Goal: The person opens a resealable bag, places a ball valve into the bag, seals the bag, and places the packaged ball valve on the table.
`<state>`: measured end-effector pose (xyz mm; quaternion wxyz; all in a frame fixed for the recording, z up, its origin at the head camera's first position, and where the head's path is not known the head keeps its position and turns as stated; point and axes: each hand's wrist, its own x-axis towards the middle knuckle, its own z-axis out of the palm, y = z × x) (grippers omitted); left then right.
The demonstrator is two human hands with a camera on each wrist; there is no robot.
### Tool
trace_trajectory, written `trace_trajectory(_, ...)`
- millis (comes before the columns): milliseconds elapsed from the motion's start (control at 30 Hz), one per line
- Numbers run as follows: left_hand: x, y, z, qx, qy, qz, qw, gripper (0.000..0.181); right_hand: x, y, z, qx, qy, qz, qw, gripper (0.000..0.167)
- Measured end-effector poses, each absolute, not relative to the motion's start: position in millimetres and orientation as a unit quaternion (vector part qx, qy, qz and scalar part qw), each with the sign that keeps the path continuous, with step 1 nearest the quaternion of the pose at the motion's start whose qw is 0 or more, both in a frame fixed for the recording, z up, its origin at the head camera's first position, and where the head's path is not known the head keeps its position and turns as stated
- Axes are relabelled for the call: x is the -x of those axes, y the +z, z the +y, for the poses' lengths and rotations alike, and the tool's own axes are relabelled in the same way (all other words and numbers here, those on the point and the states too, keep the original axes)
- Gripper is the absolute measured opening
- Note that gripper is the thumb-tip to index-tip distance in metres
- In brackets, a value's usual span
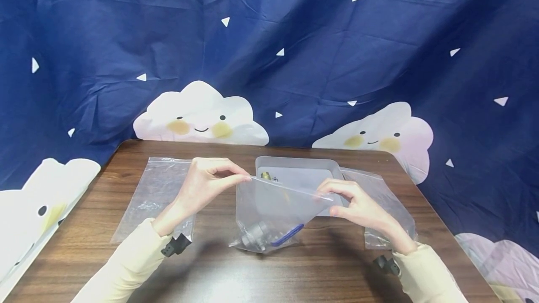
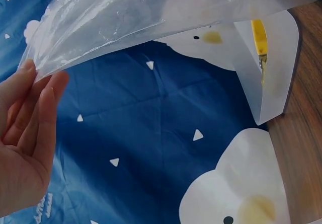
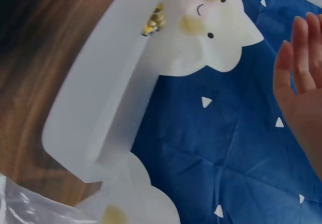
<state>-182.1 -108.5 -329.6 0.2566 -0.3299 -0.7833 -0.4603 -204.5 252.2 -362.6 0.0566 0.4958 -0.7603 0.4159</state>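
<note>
A clear zip bag [image 1: 269, 209] hangs over the table's middle, its lower end at the tabletop. Inside lies a metal ball valve [image 1: 254, 235] with a blue lever [image 1: 288, 235]. My left hand [image 1: 206, 183] pinches the bag's upper left corner between thumb and fingertips; the left wrist view shows the same plastic [image 2: 115, 22] drawn out from that hand. My right hand [image 1: 355, 202] is at the zip's right end, fingers touching the bag from behind and thumb standing apart. The right wrist view shows that hand [image 3: 307, 78] with straightish fingers, partly cut off.
Behind the bag stands a translucent white tray [image 1: 299, 162] with a brass fitting [image 1: 265, 175] in it. In the left wrist view a yellow-handled part [image 2: 259, 38] shows in the tray. Flat clear bags lie left [image 1: 157, 186] and right [image 1: 379, 195] on the wooden table [image 1: 219, 275].
</note>
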Motion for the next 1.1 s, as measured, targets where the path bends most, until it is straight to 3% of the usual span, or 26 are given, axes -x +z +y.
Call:
trace_trajectory(200, 181.3, -329.4, -108.1, 0.324, -0.465, -0.786, 0.248, 0.007, 198.8, -381.7, 244.8, -0.448, 0.374, -0.811, 0.031, 0.04)
trace_trajectory(367, 181.7, -330.4, -108.7, 0.31, -0.471, -0.792, 0.235, 0.007, 198.3, -405.5, 233.7, -0.439, 0.345, -0.829, 0.016, 0.028)
trace_trajectory(600, 181.6, -331.6, -109.6, 0.292, -0.48, -0.796, 0.225, 0.006, 200.7, -430.3, 225.1, -0.426, 0.372, -0.824, -0.027, 0.025)
trace_trajectory(867, 179.2, -333.4, -112.8, 0.276, -0.49, -0.798, 0.217, 0.005, 203.3, -440.0, 219.0, -0.407, 0.386, -0.828, -0.014, 0.011)
trace_trajectory(1100, 176.0, -333.4, -119.2, 0.262, -0.475, -0.808, 0.231, 0.004, 203.0, -440.2, 214.4, -0.401, 0.421, -0.811, -0.066, 0.008)
